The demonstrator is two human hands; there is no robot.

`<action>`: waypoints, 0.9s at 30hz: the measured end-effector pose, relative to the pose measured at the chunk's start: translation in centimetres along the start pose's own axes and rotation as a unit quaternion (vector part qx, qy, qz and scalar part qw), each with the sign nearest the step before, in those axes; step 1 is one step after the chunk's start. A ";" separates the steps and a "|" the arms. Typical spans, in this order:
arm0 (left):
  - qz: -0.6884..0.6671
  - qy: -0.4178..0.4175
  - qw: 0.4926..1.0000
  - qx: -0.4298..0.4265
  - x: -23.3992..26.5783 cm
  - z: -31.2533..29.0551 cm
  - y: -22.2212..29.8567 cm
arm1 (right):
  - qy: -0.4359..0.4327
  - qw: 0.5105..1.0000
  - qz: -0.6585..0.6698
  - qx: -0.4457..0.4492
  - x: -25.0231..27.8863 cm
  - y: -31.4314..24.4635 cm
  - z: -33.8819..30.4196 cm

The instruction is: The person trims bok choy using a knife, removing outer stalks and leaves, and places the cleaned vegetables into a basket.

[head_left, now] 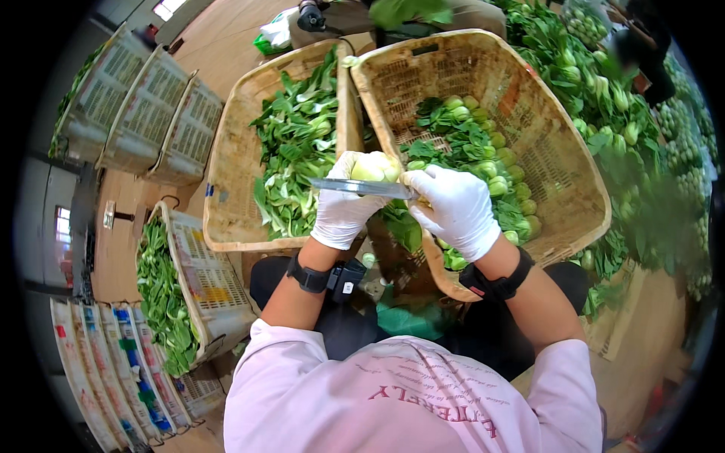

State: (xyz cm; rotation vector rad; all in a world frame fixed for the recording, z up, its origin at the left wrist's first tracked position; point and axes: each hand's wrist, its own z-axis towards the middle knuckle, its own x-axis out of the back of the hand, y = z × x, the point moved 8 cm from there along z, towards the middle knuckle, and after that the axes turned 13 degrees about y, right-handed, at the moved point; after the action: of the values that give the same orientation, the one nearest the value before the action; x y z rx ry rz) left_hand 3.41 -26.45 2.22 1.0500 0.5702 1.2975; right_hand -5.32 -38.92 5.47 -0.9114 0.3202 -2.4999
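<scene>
In a white glove, my left hand (337,217) is closed around a bok choy (375,166), its pale, rounded base showing above the fingers. My right hand (458,209), also gloved, grips a knife (361,187) whose blade points left across the bok choy's base. Green leaves hang below, between the hands. Both hands are over the gap between two worn plastic crates. Loose leaves and stems fill much of the left crate (226,177). Inside the right crate (555,147), several bok choy lie in rows with their pale bases outward.
A large heap of bok choy (574,83) spreads along the right side. At the left stand a leaf-filled crate (215,264), upright crates (128,106) and a stack of crates (98,370). Another person's leg (468,19) shows beyond the right crate. A green bag (408,317) lies below my hands.
</scene>
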 end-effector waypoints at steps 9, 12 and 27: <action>0.135 0.070 0.988 0.022 11.0 -1.7 -1.5 | 0.016 0.998 0.007 0.054 -8.9 -7.4 2.2; -0.027 0.144 0.971 0.190 14.6 -2.9 -4.1 | 0.022 0.997 0.006 0.068 -11.8 -9.8 3.3; -0.165 0.232 0.952 0.108 21.9 -3.6 -3.5 | -0.144 0.830 0.393 -0.369 -19.7 -4.3 4.7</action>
State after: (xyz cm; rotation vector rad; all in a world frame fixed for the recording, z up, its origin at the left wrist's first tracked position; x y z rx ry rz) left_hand 7.14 -4.29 2.05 0.7763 1.2158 1.2000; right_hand 9.61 -25.77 -0.26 -1.1037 1.3132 -1.4216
